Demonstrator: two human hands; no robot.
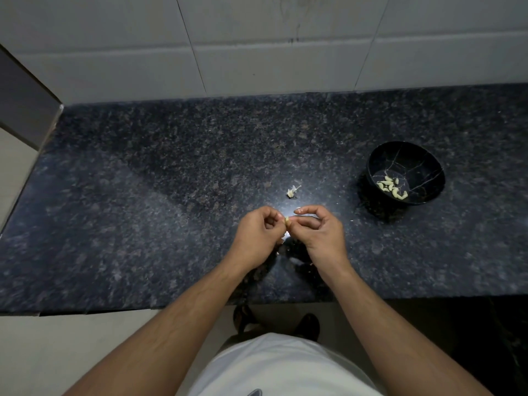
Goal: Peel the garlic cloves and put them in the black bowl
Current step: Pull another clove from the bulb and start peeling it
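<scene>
Above the middle of the dark granite counter, my left hand and my right hand meet fingertip to fingertip. Both pinch one small pale garlic clove between them. To the right stands the black bowl, with thin white veins on its inside and several peeled cloves lying in its bottom. A small garlic remnant with papery skin lies on the counter just beyond my hands.
Scraps of white peel lie on the counter under and between my wrists. A white tiled wall closes the back. The counter's front edge runs below my forearms, and its left end meets a grey panel.
</scene>
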